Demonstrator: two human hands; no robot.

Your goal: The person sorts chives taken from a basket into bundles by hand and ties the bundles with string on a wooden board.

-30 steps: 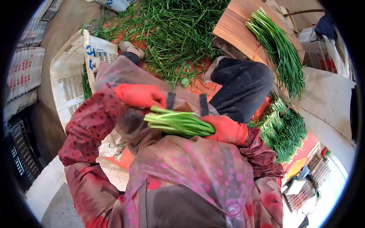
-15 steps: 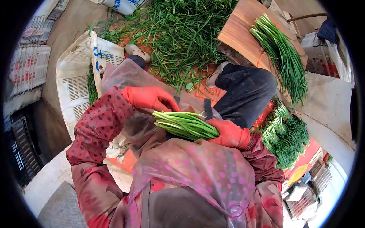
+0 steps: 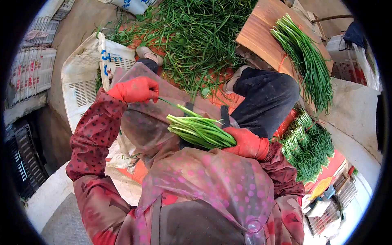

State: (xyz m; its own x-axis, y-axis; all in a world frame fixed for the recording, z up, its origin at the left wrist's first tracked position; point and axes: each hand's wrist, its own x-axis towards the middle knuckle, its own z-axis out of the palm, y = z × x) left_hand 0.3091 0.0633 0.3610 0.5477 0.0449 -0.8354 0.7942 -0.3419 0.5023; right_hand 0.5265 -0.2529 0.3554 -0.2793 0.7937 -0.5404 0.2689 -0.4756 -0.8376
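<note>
My right hand (image 3: 247, 143), in a red rubber glove, is wrapped round the leafy end of a bunch of green chives (image 3: 200, 130) above my lap. The pale stem ends point left, and one stem sticks up above the others. Up and to the left, my left hand (image 3: 136, 89), gloved the same way, is closed in a fist. From it a thin green chive blade (image 3: 165, 101) runs towards the bunch; whether it is still among the stems I cannot tell.
Loose chives (image 3: 196, 45) cover the orange sheet ahead. A white plastic crate (image 3: 81, 93) stands at left. On a wooden board (image 3: 259, 28) at right lies a big chive bundle (image 3: 304, 61). Several tied bunches (image 3: 308, 149) are piled beside my right knee.
My left hand has moved from the stem ends up and left, closing into a fist with a chive blade trailing. My right hand and the bunch have barely moved.
</note>
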